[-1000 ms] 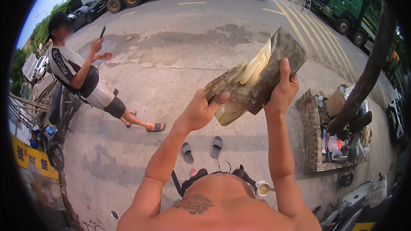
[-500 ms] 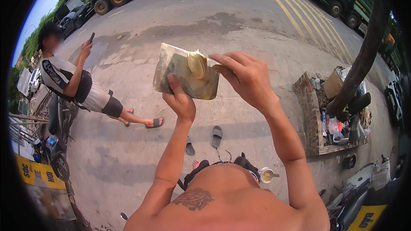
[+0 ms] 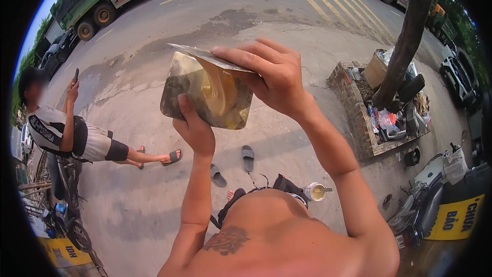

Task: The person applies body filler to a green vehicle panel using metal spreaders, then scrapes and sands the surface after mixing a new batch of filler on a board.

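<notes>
In front of me my left hand (image 3: 195, 134) grips a flat, rounded-corner metal plate (image 3: 177, 79), thumb on its upper face and fingers beneath. A mound of creamy yellow paste (image 3: 221, 92) lies on the plate's right half. My right hand (image 3: 274, 74) is closed on a thin, flat, pale scraper (image 3: 207, 55), which slants over the plate's far edge. The scraper's lower face is tilted toward the paste. The fingers of my right hand lie along the top of the scraper; the thumb is hidden.
An open tub of yellow paste (image 3: 313, 191) with a handle sticking out stands by my right side. Two grey slippers (image 3: 248, 159) lie ahead of my feet. A person (image 3: 66, 128) holding a phone stands left. A brick planter (image 3: 353, 107) surrounds a trunk at right; trucks (image 3: 118, 0) stand beyond.
My right hand has moved slightly left, bringing the scraper across the plate's far edge with its broad face now showing. The paste is spread wider, and the whole view has turned slightly.
</notes>
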`<state>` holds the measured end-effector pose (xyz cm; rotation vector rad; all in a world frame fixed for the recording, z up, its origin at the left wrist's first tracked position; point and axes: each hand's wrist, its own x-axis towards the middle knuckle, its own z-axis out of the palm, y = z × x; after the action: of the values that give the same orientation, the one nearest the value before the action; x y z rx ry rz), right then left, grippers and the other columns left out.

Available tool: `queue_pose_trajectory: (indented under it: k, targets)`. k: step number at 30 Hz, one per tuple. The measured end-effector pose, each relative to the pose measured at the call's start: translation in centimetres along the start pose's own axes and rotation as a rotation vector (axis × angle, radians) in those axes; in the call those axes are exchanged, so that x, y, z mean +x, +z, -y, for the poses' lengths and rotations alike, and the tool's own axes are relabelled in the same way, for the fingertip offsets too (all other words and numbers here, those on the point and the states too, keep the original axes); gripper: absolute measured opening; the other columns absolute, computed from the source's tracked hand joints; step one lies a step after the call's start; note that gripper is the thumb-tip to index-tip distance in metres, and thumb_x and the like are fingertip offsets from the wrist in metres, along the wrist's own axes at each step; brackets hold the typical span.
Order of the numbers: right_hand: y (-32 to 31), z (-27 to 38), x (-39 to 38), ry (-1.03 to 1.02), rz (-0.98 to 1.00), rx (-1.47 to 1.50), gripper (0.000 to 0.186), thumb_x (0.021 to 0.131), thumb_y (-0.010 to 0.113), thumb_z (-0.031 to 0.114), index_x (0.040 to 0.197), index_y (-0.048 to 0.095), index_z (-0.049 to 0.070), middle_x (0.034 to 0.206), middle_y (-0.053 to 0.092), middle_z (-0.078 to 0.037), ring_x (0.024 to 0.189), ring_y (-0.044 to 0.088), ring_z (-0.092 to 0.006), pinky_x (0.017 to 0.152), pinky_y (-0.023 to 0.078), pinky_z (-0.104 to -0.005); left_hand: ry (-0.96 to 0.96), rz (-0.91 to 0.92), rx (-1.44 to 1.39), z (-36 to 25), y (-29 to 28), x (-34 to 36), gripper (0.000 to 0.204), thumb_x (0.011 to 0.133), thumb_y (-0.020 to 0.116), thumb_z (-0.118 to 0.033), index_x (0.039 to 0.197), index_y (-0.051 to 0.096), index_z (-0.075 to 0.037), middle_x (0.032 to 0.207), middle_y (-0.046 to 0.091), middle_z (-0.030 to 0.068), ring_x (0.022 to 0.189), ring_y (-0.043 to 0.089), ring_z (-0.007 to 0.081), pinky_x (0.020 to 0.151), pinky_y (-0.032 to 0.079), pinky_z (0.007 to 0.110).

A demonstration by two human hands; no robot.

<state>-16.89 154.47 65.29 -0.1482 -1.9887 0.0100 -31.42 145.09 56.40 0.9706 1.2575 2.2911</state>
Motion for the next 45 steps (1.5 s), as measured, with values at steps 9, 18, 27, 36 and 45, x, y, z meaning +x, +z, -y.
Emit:
queue_pose_trajectory:
  k: [9, 18, 27, 36, 45]
  targets:
    - [1.3, 0.1, -5.7, 0.793, 0.108, 0.546, 0.026, 0.093, 0.066, 0.027, 0.103, 0.066, 0.002, 0.084, 0.068, -0.004, 0.069, 0.063, -0.0184, 0.062, 0.05, -0.0308, -0.184, -0.132, -0.474, -0.6, -4.0, 4.6, 0.06, 0.102, 0.044, -0.045, 0.139, 0.038, 0.001, 0.136, 0.047, 0.0166, 0.126, 0.05, 0.0272, 0.105, 0.044, 0.043]
    - [4.5, 3.3, -5.5, 1.052, -0.836, 0.645, 0.03, 0.096, 0.064, 0.029, 0.105, 0.064, 0.001, 0.094, 0.067, -0.001, 0.081, 0.057, -0.0047, 0.072, 0.048, -0.023, -0.086, 1.001, 0.231, 3.0, -5.1, 4.7, 0.051, 0.104, 0.048, -0.03, 0.14, 0.038, 0.005, 0.134, 0.051, 0.013, 0.123, 0.047, 0.0192, 0.105, 0.034, 0.032]
    - [1.3, 7.7, -4.4, 0.579, -0.678, 0.086, 0.026, 0.099, 0.06, 0.021, 0.11, 0.06, -0.003, 0.085, 0.066, -0.007, 0.071, 0.053, -0.0133, 0.068, 0.046, -0.0291, -0.492, 0.252, -0.28, 0.5, -0.8, 2.3, 0.055, 0.094, 0.062, -0.031, 0.132, 0.046, 0.004, 0.127, 0.054, 0.0131, 0.108, 0.06, 0.0231, 0.09, 0.054, 0.038]
    - [-1.0, 7.3, -9.3, 0.392, -0.057, -0.614, 0.04, 0.071, 0.071, 0.012, 0.11, 0.064, 0.006, 0.084, 0.065, -0.005, 0.073, 0.065, -0.0214, 0.058, 0.053, -0.033, -0.115, 0.342, 0.019, 4.0, 4.2, -1.6, 0.06, 0.102, 0.049, -0.041, 0.13, 0.046, 0.011, 0.129, 0.054, 0.0189, 0.117, 0.055, 0.0244, 0.092, 0.051, 0.039]
    - [-11.0, 6.0, -11.5, 0.488, -0.064, -0.581, 0.019, 0.083, 0.073, 0.018, 0.101, 0.07, 0.012, 0.073, 0.064, -0.004, 0.062, 0.063, -0.0223, 0.053, 0.051, -0.0347, -0.229, 0.39, -0.179, 5.7, 12.6, -6.9, 0.072, 0.101, 0.042, -0.052, 0.129, 0.044, 0.014, 0.125, 0.055, 0.0197, 0.109, 0.059, 0.0258, 0.088, 0.053, 0.038]
